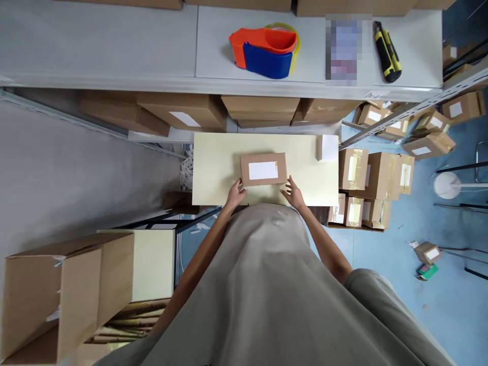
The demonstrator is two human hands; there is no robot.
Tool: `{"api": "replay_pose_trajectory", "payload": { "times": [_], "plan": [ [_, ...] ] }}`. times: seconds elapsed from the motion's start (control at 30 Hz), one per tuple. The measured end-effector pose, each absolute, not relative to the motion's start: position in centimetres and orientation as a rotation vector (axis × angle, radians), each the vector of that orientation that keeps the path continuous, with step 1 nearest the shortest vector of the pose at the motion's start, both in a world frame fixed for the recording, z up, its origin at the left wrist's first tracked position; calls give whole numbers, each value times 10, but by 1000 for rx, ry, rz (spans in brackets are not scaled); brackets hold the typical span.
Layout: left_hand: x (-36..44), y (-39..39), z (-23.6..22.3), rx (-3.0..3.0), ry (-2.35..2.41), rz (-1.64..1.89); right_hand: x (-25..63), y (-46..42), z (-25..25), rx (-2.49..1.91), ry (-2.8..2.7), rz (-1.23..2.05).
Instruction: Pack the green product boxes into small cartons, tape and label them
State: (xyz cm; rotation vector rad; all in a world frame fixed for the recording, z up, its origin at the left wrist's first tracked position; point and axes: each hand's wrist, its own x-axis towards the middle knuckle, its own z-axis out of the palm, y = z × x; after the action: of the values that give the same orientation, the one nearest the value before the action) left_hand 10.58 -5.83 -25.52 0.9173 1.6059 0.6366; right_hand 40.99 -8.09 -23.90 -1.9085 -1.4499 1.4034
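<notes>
A small brown cardboard box (244, 172) with a white label (263, 171) lies flat on the pale yellow table (217, 152) in front of me. My left hand (236, 194) is at the box's near left corner, fingertips against or very close to it, thumb and fingers apart. Just off the near right corner is my right hand (293, 194), its fingers spread and nothing in them. A small stack of white paper (328, 148) sits at the table's far right corner.
On the shelf (152, 46) above are an orange and blue tape dispenser (267, 53) and a yellow and black utility knife (387, 53). Cartons (183, 112) fill the lower shelf. Taped boxes (375, 175) are stacked at right; a large open carton (80, 295) stands at left.
</notes>
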Motion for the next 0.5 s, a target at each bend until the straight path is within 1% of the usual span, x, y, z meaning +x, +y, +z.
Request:
{"api": "replay_pose_trajectory", "payload": {
  "times": [0.17, 0.37, 0.5],
  "plan": [
    [100, -68, -259, 896, 1618, 628, 411, -82, -236, -1958, -1280, 1429],
    [96, -76, -255, 941, 1535, 600, 399, -83, -225, -1978, -1272, 1457],
    [96, -78, -250, 877, 1607, 603, 394, -92, -213, -2051, -1270, 1434]
  ]
}}
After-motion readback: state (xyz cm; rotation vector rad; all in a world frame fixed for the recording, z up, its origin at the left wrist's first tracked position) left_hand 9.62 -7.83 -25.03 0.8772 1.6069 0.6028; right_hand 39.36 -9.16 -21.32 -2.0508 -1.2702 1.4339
